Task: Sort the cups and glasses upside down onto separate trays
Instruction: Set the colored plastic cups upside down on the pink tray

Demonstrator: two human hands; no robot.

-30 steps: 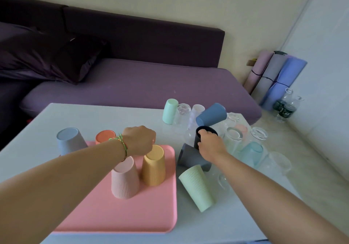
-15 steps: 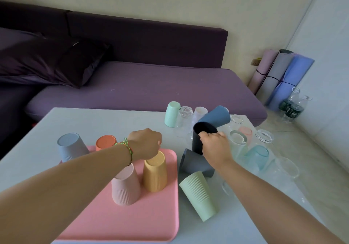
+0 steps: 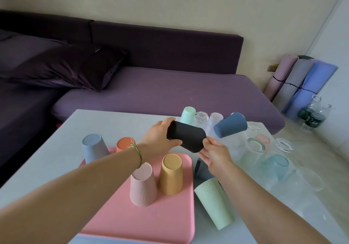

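Observation:
A black cup (image 3: 186, 136) hangs sideways in the air above the table, held at both ends. My left hand (image 3: 158, 137) grips its left end and my right hand (image 3: 212, 154) holds its right end from below. On the pink tray (image 3: 151, 217) stand several upside-down cups: blue-grey (image 3: 94, 148), orange (image 3: 124, 143), pale pink (image 3: 142, 185) and yellow (image 3: 171, 174). A pale green cup (image 3: 214, 202) lies on its side right of the tray. A dark grey cup (image 3: 201, 170) lies partly hidden behind my right wrist.
At the table's (image 3: 105, 123) far right are a tilted dark blue cup (image 3: 229, 124), a mint cup (image 3: 188, 114), a white cup (image 3: 215, 118) and several clear or tinted glasses (image 3: 255, 147). A purple sofa (image 3: 170, 90) lies behind. Rolled mats (image 3: 300, 81) and bottles (image 3: 311, 115) stand by the wall.
My right hand lifted the black cup off the table and swung it left, tipped sideways. My left hand rose from the tray and took hold of its other end.

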